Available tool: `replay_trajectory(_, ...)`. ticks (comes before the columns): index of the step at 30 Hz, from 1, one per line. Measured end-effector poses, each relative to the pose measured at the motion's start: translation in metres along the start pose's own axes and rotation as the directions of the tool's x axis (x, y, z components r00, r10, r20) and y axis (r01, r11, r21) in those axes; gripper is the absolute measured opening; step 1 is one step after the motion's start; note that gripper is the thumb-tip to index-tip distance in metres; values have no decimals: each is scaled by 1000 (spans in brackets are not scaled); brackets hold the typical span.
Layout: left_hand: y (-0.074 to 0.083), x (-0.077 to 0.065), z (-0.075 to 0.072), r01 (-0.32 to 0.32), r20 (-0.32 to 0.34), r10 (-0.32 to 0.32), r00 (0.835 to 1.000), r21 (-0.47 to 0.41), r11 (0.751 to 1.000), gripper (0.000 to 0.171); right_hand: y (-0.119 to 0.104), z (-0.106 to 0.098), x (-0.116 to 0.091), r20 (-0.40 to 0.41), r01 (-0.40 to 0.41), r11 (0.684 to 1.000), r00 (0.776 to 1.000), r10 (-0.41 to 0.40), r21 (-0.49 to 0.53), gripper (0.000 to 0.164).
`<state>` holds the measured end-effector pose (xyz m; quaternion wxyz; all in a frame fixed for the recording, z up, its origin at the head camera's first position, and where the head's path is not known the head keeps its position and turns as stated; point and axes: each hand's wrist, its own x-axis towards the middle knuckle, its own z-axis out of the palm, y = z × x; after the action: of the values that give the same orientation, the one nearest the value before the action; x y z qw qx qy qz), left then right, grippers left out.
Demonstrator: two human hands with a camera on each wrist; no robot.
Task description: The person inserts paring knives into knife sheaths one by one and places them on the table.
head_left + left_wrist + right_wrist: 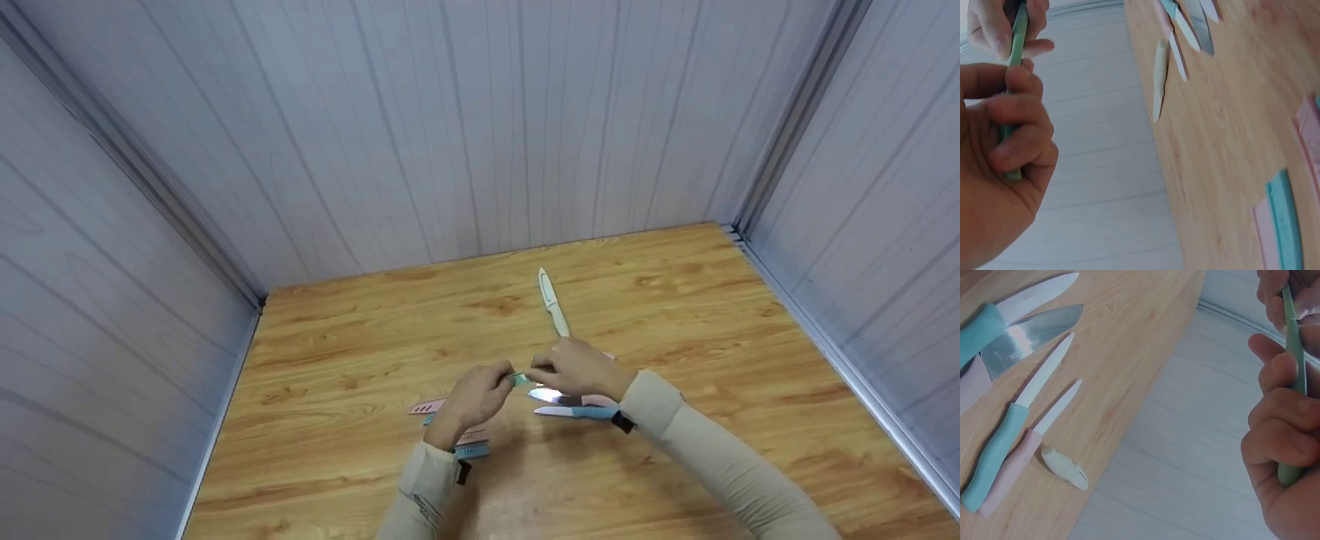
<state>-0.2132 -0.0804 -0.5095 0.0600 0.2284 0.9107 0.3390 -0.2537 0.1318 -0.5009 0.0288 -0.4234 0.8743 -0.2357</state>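
Observation:
My left hand (475,394) curls its fingers round a green knife sheath (1013,174). Opposite it, my right hand (576,367) grips the green handle (1296,365) of a knife. Handle and sheath meet in one line between the hands, and no bare blade shows there. Under and beside my right hand lie bare knives: a wide one with a pink handle (1033,343), a large teal-handled one (977,334), a small teal-handled one (996,450) and a small pink-handled one (1013,475). Loose pink (427,406) and teal sheaths (1285,219) lie by my left forearm.
A white knife (553,304), its blade covered by a slotted white sheath, lies beyond my right hand. The wooden tabletop (337,450) ends against a pale panelled back wall (450,150), with side walls left and right.

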Motion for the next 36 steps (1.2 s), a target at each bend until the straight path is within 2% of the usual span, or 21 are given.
replay_trajectory(5,-12,-5,-17,8,4,-8,1000,-8,1000,24,8,-6,1,7,-68,997,998,68,25,31)
replay_trajectory(10,-29,-11,-30,39,4,-39,999,30,999,24,18,-10,-1,-8,-146,989,989,146,32,31)
replay_trajectory(19,-67,-23,-34,126,14,-126,992,44,991,19,39,-16,-5,-37,-276,960,960,277,46,31)
replay_trajectory(28,-103,-30,-25,170,11,-173,985,133,976,15,66,-17,-11,-19,-415,906,909,417,82,28)
replay_trajectory(36,-122,-41,-18,143,-68,-130,989,243,959,10,93,-16,-18,3,-554,828,831,556,84,35)
